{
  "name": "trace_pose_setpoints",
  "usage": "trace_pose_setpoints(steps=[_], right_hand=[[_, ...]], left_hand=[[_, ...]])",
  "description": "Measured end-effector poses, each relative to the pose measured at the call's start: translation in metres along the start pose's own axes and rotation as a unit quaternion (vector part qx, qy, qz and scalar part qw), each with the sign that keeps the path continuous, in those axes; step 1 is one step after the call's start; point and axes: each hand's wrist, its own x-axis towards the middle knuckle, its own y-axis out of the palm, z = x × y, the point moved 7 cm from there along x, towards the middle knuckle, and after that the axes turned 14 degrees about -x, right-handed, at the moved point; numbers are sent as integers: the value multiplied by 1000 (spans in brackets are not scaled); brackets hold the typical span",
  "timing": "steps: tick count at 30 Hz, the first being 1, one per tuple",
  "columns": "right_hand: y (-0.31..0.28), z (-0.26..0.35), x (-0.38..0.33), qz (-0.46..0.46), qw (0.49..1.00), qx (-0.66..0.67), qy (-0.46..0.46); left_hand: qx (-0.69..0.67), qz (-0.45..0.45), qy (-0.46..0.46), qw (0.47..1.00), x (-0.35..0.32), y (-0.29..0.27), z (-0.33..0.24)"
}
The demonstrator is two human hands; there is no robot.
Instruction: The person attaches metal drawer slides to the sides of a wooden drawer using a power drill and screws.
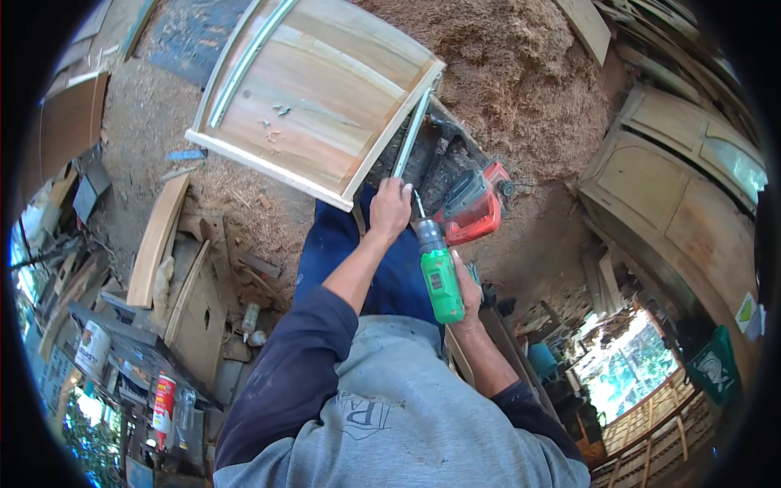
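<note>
My right hand (467, 297) grips a green cordless drill (442, 285), its bit pointing up and forward near my left hand. My left hand (390, 210) is closed at the near end of a slim metal drawer slide (413, 134), which lies along the right side of a shallow wooden box (325, 98). A second metal slide (248, 65) runs along the box's left side. Several small screws (281, 110) lie loose on the box's wooden panel. What my left fingertips press on is partly hidden.
Right of the box rests a red and grey power tool (476, 207). Wood shavings (504, 65) heap up beyond it. Large panelled wooden doors (675, 179) lean at the right. Curved wooden pieces (159, 240), a white can (93, 350) and a red-and-white tube (163, 407) stand at the left.
</note>
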Motion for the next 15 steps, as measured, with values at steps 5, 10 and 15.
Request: trace_pose_setpoints(steps=[5,10,15], right_hand=[[-12,-15,-15,-78,996,-3,31],[-7,-30,-36,-82,991,42,93],[-6,-36,-47,-84,987,53,127]], left_hand=[[333,125,130,926,68,39,-36],[374,132,103,912,92,55,-19],[354,115,56,927,94,49,-28]])
